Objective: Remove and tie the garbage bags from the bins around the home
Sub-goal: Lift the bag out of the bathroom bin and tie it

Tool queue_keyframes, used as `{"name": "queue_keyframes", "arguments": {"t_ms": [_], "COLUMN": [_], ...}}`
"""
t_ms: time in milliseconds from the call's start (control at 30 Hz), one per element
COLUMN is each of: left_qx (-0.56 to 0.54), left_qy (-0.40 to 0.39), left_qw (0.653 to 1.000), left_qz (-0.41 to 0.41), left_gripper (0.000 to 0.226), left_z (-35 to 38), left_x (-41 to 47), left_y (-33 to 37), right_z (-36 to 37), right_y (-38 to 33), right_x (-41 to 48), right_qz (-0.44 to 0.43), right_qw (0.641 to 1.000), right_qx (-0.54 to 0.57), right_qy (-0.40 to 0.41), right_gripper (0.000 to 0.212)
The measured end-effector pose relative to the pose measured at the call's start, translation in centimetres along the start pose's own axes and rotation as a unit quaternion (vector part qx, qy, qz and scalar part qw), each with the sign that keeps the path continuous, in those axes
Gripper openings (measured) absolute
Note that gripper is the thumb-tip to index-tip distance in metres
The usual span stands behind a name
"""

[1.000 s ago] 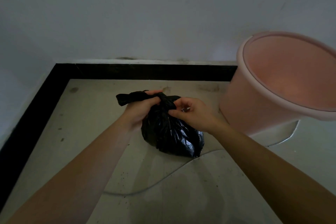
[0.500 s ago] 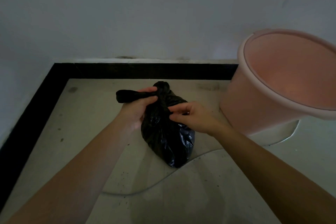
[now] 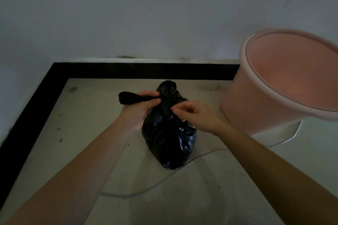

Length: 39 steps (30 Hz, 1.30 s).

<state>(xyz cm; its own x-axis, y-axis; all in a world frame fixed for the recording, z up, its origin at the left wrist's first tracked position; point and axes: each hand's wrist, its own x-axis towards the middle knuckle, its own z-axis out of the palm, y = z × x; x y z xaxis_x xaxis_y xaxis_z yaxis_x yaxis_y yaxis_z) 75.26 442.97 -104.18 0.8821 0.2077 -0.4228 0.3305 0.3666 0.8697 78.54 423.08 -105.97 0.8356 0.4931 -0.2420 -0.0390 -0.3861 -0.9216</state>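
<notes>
A small, full black garbage bag (image 3: 169, 140) lies on the pale floor in the corner of the room. Its neck is twisted into a knot at the top, with one loose end sticking out to the left. My left hand (image 3: 140, 110) is closed around that loose end, thumb on top. My right hand (image 3: 196, 115) hovers at the right side of the knot, its fingertips pinched close together and touching or nearly touching the plastic. The pink bin (image 3: 274, 86) stands to the right with no bag in it.
A black skirting strip (image 3: 146, 70) runs along the foot of the white wall behind and down the left side. A thin curved line (image 3: 201, 157) crosses the floor under the bag. The floor is speckled with dirt.
The bag has been lifted and drawn longer, its bottom sagging toward me. A second knotted end now stands up above the left hand. My right hand has let go and loosened off the knot.
</notes>
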Motion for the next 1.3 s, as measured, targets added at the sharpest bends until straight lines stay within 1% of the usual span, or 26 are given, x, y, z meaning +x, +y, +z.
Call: {"name": "queue_keyframes", "arguments": {"t_ms": [67, 133, 167, 233, 300, 333, 400, 433, 467, 533, 600, 633, 667, 700, 733, 767, 800, 833, 900, 933, 967, 1000, 1033, 1100, 1167, 1300], "left_qx": [-0.001, 0.0, 0.004, 0.008, 0.008, 0.006, 0.016, 0.034, 0.059, 0.1, 0.11, 0.115, 0.12, 0.123, 0.129, 0.141, 0.157, 0.172, 0.181, 0.175, 0.165, 0.152, 0.135, 0.115, 0.117, 0.128], "left_qy": [-0.008, -0.019, -0.025, -0.033, -0.032, -0.027, -0.007, 0.013, 0.036, 0.066, 0.072, 0.074, 0.078, 0.08, 0.088, 0.103, 0.115, 0.117, 0.087, 0.064, 0.042, 0.027, 0.02, 0.033, 0.058, 0.086], "left_qw": [1.0, 1.0, 0.999, 0.999, 0.999, 0.999, 0.999, 0.999, 0.997, 0.993, 0.991, 0.99, 0.989, 0.988, 0.986, 0.981, 0.973, 0.966, 0.955, 0.952, 0.952, 0.954, 0.959, 0.97, 0.976, 0.979], "left_qz": [0.011, 0.017, 0.022, 0.028, 0.029, 0.029, 0.028, 0.024, 0.018, -0.001, -0.018, -0.027, -0.035, -0.046, -0.062, -0.089, -0.122, -0.157, -0.22, -0.243, -0.256, -0.256, -0.246, -0.214, -0.176, -0.135], "left_gripper": [0.025, 0.026, 0.026, 0.024, 0.021, 0.019, 0.016, 0.017, 0.019, 0.022, 0.015, 0.014, 0.021, 0.037, 0.057, 0.078, 0.093, 0.101, 0.094, 0.087, 0.079, 0.07, 0.058, 0.042, 0.039, 0.041], "left_z": [0.1, 0.2, 0.2, 0.3, 0.3, 0.1, -0.8, -1.6, -2.5, -4.0, -4.4, -4.5, -4.5, -4.6, -4.6, -4.5, -4.3, -4.1, -3.6, -3.4, -3.3, -3.1, -2.8, -1.8, -0.7, 1.5], "left_x": [0.1, 0.0, 0.1, 0.1, 0.0, 0.0, 0.1, 0.2, 0.4, 0.5, 0.7, 1.0, 1.4, 1.8, 2.2, 2.3, 2.3, 2.0, 1.5, 1.2, 0.9, 0.7, 0.5, -0.1, -0.9, -3.4], "left_y": [-0.1, -0.1, -0.1, -0.2, -0.2, -0.2, -0.4, -0.7, -1.0, -1.8, -2.2, -2.2, -2.1, -2.1, -2.3, -2.5, -2.9, -3.5, -4.8, -5.3, -5.5, -5.7, -5.6, -4.8, -3.3, 2.1], "right_z": [-0.1, -0.2, -0.3, -0.3, -0.4, -0.6, -1.3, -1.8, -2.4, -2.8, -2.2, -1.7, -1.3, -1.1, -1.0, -1.0, -1.0, -0.9, -0.5, -0.3, 0.0, 0.2, 0.4, 0.4, -0.2, -2.8], "right_y": [-0.3, -0.7, -0.9, -0.8, -0.8, -0.8, -0.2, 0.6, 1.5, 3.3, 4.8, 5.0, 5.2, 5.3, 5.5, 5.5, 5.9, 6.4, 7.1, 7.7, 8.0, 8.1, 7.8, 6.6, 4.5, -1.8], "right_x": [0.5, 1.1, 1.4, 1.9, 2.2, 2.3, 2.0, 1.7, 1.3, 0.0, -0.6, -0.8, -0.8, -0.8, -0.8, -0.7, -0.5, -0.4, -0.3, -0.1, 0.1, 0.1, 0.1, 0.1, -0.5, -2.3], "right_qz": [-0.015, -0.026, -0.034, -0.063, -0.096, -0.113, -0.149, -0.148, -0.134, -0.107, -0.095, -0.077, -0.055, -0.02, 0.029, 0.096, 0.161, 0.221, 0.284, 0.286, 0.276, 0.255, 0.237, 0.213, 0.197, 0.151], "right_qw": [0.999, 0.999, 0.999, 0.996, 0.985, 0.974, 0.927, 0.904, 0.891, 0.878, 0.874, 0.888, 0.908, 0.929, 0.948, 0.962, 0.968, 0.965, 0.95, 0.946, 0.945, 0.946, 0.951, 0.962, 0.971, 0.975], "right_qx": [0.011, 0.011, -0.004, -0.061, -0.129, -0.184, -0.334, -0.391, -0.425, -0.457, -0.464, -0.438, -0.391, -0.335, -0.273, -0.206, -0.132, -0.056, 0.066, 0.114, 0.149, 0.172, 0.175, 0.144, 0.113, 0.141], "right_qy": [0.038, 0.028, 0.015, 0.019, 0.059, 0.074, 0.085, 0.082, 0.084, 0.091, 0.105, 0.12, 0.141, 0.156, 0.158, 0.151, 0.14, 0.128, 0.107, 0.099, 0.096, 0.097, 0.098, 0.088, 0.077, 0.079], "right_gripper": [0.028, 0.038, 0.039, 0.029, 0.016, 0.015, 0.02, 0.023, 0.025, 0.026, 0.024, 0.024, 0.025, 0.029, 0.04, 0.056, 0.074, 0.091, 0.114, 0.117, 0.113, 0.102, 0.092, 0.087, 0.085, 0.067]}}
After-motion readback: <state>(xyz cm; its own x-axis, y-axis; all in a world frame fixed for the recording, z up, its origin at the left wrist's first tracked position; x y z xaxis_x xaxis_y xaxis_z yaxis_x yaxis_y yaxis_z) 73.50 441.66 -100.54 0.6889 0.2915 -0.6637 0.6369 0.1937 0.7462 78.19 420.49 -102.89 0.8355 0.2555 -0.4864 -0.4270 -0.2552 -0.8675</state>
